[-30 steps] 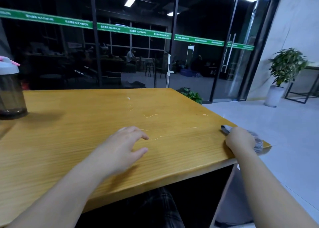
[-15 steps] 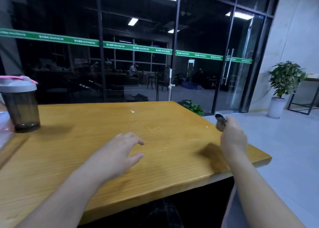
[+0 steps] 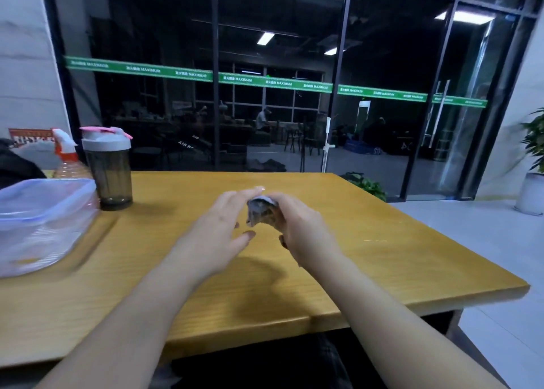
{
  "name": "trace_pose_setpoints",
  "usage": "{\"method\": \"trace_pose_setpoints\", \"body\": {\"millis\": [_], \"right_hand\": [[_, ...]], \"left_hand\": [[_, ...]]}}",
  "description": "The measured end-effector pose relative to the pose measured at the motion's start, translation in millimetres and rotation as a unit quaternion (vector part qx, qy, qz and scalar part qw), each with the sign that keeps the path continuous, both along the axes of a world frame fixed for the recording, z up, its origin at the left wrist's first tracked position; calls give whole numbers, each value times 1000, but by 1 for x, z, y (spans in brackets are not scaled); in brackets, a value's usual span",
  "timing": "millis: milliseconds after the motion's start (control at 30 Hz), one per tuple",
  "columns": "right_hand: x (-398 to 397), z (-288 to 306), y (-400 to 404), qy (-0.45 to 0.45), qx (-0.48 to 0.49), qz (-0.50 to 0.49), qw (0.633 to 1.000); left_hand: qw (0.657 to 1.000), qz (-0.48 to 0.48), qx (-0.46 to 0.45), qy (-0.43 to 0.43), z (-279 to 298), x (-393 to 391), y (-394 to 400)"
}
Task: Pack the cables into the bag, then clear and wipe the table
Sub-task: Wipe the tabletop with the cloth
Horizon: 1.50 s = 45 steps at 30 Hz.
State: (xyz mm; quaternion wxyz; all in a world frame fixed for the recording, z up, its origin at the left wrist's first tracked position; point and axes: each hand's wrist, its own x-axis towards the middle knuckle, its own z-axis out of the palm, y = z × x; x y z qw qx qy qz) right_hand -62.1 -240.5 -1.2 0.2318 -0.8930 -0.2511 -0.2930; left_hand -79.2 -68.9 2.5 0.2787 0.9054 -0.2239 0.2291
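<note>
Nearest the camera, two bare forearms reach forward over the near edge of the yellow wood-grain bench (image 3: 382, 256). The right hand (image 3: 306, 229) is curled round a crumpled grey wiping cloth (image 3: 260, 210) and holds it raised above the bench top, near the middle of the surface. The left hand (image 3: 223, 221) stands just beside the cloth with fingers extended and relaxed; its fingertips reach the top of the bundle, though whether they press on it cannot be told.

The cloth is bunched into a short wad. Its long axis runs roughly from near-right to far-left, with the free end pointing away from the person and slightly upward. The rest is hidden inside the right palm.

Judged from this arrangement, the wiping step is in hand: no cables or bag are visible, and the cloth is off the surface between strokes or being regathered. The next move likely calls for refolding or flattening the wad with both hands, then lowering it flat onto the bench.

Farther back at the left edge sit a clear plastic food container with a blue-trimmed lid (image 3: 41, 212), a dark translucent shaker bottle with a grey-and-pink cap (image 3: 110, 168) and, behind them, an orange-necked spray bottle (image 3: 66, 156). These may need moving if the whole surface is to be wiped. Beyond the bench stands a dark glass partition with a green banded strip (image 3: 273, 81).
</note>
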Motion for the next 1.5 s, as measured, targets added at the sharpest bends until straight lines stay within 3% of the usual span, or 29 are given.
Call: {"method": "trace_pose_setpoints", "body": {"millis": [133, 267, 500, 667, 800, 967, 1133, 1500], "right_hand": [[-3, -1, 38, 33, -3, 93, 995], [-8, -1, 66, 68, -6, 133, 989], [-7, -12, 98, 107, -117, 136, 978], [-21, -25, 113, 152, -175, 212, 950], [-32, -36, 119, 179, -201, 294, 917], [-31, -37, 126, 252, -192, 323, 892], [-31, -48, 160, 206, -331, 265, 882], [-29, -50, 159, 184, -349, 290, 872]], "left_hand": [[996, 19, -76, -31, 4, -4, 30], [993, 14, -120, 6, 7, -12, 66], [984, 54, -141, 95, 6, -28, 118], [973, 129, -96, 164, 2, -28, 142], [967, 173, -98, 160, -4, -28, 149], [965, 198, -110, 131, -2, -31, 160], [966, 199, -102, 127, -5, -31, 158], [968, 202, -87, 124, 0, -30, 146]]}}
